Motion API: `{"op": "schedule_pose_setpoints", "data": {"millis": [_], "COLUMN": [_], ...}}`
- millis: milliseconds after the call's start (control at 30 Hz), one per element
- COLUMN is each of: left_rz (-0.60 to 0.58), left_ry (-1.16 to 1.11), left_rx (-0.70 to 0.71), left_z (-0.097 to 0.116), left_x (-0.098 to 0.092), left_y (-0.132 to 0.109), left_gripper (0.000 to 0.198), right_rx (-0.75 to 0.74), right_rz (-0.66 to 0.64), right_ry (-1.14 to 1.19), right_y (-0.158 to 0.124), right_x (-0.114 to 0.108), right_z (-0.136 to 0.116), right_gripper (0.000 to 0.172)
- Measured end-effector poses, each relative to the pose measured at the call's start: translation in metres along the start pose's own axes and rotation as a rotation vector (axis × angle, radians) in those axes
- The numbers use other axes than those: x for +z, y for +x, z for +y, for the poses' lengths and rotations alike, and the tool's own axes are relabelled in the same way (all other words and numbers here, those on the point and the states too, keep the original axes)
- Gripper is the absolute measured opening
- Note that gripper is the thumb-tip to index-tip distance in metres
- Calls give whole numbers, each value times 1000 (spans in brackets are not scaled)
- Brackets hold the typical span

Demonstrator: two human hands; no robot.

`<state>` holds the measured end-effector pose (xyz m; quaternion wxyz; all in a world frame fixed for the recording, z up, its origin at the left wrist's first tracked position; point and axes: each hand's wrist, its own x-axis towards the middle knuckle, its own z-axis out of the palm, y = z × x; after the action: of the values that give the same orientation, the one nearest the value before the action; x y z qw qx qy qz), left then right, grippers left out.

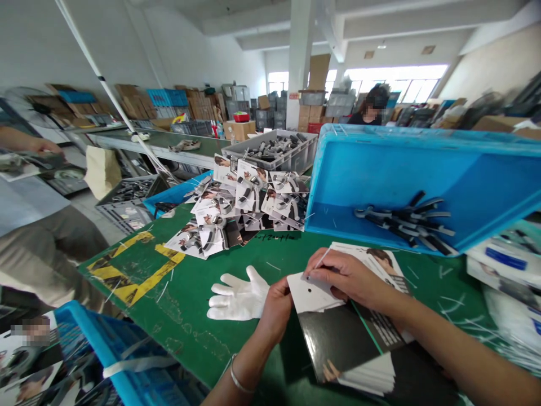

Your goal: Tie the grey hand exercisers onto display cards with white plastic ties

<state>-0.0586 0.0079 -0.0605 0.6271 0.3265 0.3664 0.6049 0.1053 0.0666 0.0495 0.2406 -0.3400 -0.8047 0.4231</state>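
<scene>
My left hand [276, 309] is closed on the left edge of a printed backing card [333, 332], its thumb near the top corner. The card is tilted and has small dark holes in its white upper part. My right hand [344, 276] pinches a thin white cable tie [323, 257] at a hole near the card's top edge. Fingers hide the tie's lower end. Under and behind lie more stacked cards [382, 259]. A white glove [236, 296] lies flat on the green table [186, 304], just left of my left hand.
Behind the glove is a pile of carded tools [249, 200]. A tilted blue crate [380, 163] holds several black-and-grey hand tools [409, 223]. Loose ties [456, 310] lie at right. Another blue crate [101, 344] stands lower left. One person [46, 237] is at left, another [372, 107] behind the crate.
</scene>
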Motion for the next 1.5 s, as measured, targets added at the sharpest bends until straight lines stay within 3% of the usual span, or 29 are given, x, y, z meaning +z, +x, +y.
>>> {"op": "schedule_pose_setpoints", "data": {"millis": [267,467,500,567,667,767,900,967,1067,1133,1333,1500], "left_rz": [33,132,110,-51,-294,-316,-356,-271,36,165,80,119], "left_ry": [139,552,653,810,865,862,910,935,850,731,334,196], "left_rx": [114,363,417,487,455,453,524,548,543,507,262,199], "left_z": [0,-7,-7,-3,8,15,6,-1,-5,-3,0,-1], "left_x": [-1,-11,-15,-22,-28,-28,-21,-17,-10,-4,13,14], "left_y": [-1,-13,-20,-36,-59,-66,-53,-43,-30,-23,-19,-27], "left_gripper": [14,11,11,18,31,38,50,46,28,21,21,25], "right_rx": [149,181,167,118,6,-96,-112,-111,-120,-117,-203,-273], "right_rz": [-2,99,105,83,35,33,72,101,110,95,90,38], "right_ry": [176,98,76,24,-99,-220,-252,-252,-270,-283,-326,-352], "right_y": [-5,-7,-8,-9,-8,-4,-2,-3,-5,-6,-6,-10], "right_x": [-1,-2,-2,-2,-1,1,4,5,4,4,2,0], "right_z": [-3,-5,-5,-5,-6,-6,-3,-3,-5,-7,-8,-4], "right_gripper": [25,26,26,25,22,17,12,9,8,7,13,23]}}
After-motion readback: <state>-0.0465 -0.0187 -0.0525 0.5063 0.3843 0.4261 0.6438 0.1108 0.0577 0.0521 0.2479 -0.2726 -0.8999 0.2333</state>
